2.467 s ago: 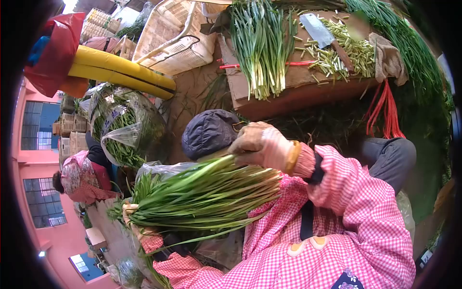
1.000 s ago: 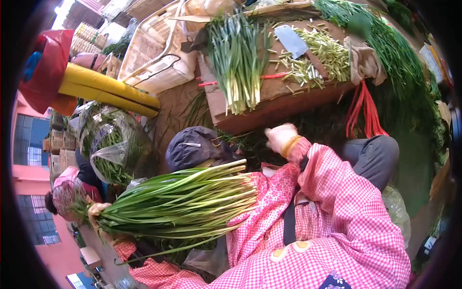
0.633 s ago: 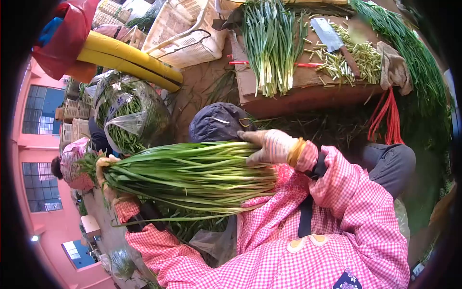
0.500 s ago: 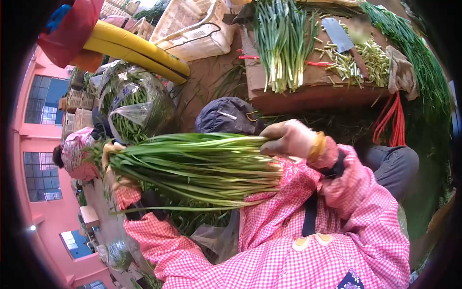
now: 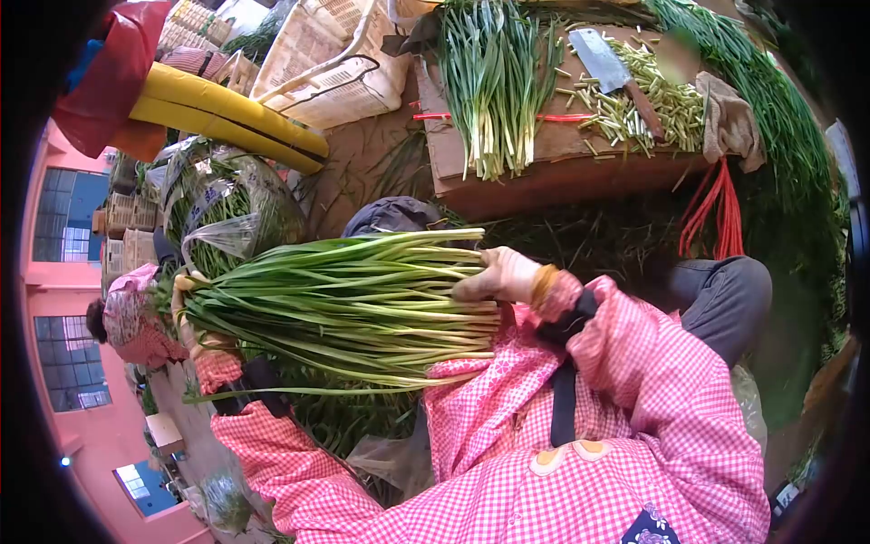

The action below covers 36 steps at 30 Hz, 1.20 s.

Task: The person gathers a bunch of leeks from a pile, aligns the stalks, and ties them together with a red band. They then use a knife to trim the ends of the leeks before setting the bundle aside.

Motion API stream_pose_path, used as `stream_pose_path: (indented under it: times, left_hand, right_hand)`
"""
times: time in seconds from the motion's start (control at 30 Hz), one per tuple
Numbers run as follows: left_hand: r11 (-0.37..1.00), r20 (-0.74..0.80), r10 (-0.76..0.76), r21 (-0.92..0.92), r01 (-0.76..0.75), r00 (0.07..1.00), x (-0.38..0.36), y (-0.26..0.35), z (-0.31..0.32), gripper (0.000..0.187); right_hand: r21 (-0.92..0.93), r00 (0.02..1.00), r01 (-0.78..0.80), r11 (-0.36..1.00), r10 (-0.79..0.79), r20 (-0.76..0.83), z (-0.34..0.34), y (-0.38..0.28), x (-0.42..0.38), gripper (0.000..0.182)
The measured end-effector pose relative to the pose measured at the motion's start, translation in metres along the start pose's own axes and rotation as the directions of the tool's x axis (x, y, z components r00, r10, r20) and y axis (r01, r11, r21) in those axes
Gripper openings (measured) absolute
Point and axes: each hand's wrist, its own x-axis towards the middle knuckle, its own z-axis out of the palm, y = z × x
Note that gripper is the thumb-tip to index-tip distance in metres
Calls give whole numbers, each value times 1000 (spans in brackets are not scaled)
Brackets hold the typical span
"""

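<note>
A wide, fanned bunch of garlic chives (image 5: pixel 344 308) lies across in front of me, green leaves to the left and pale stems to the right. My left hand (image 5: pixel 188 295) is closed around the leafy end, its fingers partly hidden by leaves. At the stem end, my right hand (image 5: pixel 498 275) has bent fingers on the upper stems; fingertips are partly hidden. One long leaf hangs apart along the lower edge. Another bunch of chives (image 5: pixel 494 91) lies on the board (image 5: pixel 444 172), over a red tie (image 5: pixel 562 118).
A cleaver (image 5: pixel 603 63) rests on cut stem pieces (image 5: pixel 680 100) at the board's right. A cloth (image 5: pixel 729 122) and red ties (image 5: pixel 716 218) hang at its edge. Further off are a plastic crate (image 5: pixel 326 72), a yellow bolster (image 5: pixel 227 113), a bagged bundle (image 5: pixel 231 199) and another person (image 5: pixel 140 317).
My right hand has moved down and left along the stem ends, off the topmost stem. The bunch is slightly more fanned, and the whole view has shifted a little.
</note>
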Motion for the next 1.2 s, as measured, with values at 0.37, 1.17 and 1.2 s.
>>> stream_pose_path:
  times: [0.37, 1.17, 1.2]
  left_hand:
    - [972, -17, -33, 231, 36, 999, -13, 21, -43, 23]
    - [964, -215, 104, 261, -45, 971, -28, -9, -14, 18]
    - [964, -215, 102, 261, -43, 971, -30, -9, -17, 18]
  right_hand:
    - [134, 907, 130, 982, -63, -417, -76, -9, -18, 31]
    - [-87, 939, 212, 973, -228, -258, -16, -5, 56, 24]
    - [-417, 852, 309, 855, -444, -280, -33, -4, 40, 21]
